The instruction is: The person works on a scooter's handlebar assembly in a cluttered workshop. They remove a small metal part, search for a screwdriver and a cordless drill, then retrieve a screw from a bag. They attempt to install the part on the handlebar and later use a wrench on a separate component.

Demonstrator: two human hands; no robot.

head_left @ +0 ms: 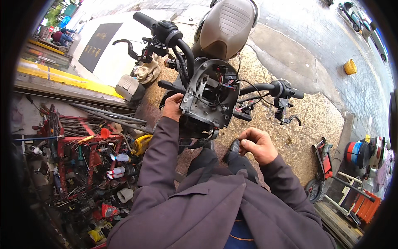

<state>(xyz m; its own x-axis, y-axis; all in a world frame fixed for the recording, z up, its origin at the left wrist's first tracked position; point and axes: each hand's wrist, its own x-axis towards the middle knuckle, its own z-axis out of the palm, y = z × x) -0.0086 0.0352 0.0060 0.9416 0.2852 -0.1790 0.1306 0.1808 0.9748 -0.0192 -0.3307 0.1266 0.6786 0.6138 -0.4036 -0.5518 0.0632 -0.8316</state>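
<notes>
In front of me stands an electric scooter or motorbike with its front housing (195, 105) opened, baring a wire bundle (227, 79) with coloured leads and a dark connector. My left hand (172, 107) is at the housing's left edge, fingers bent against it, some of them hidden. Apart from the vehicle, to the lower right of the housing, my right hand (258, 144) is closed in a pinch. Whatever sits between its thumb and finger is too small to make out. Handlebar grips (145, 19) with levers spread to both sides, and a brown-grey headlight cover or seat-like shell (226, 29) lies beyond.
A red metal rack (62, 153) crammed with tools, rods and bottles fills the left. A grey block (129, 87) and cloth (148, 70) lie beside the yellow-edged sill. At right are a red jack-like tool (325, 162), tape rolls (358, 153) and a yellow bucket (350, 66).
</notes>
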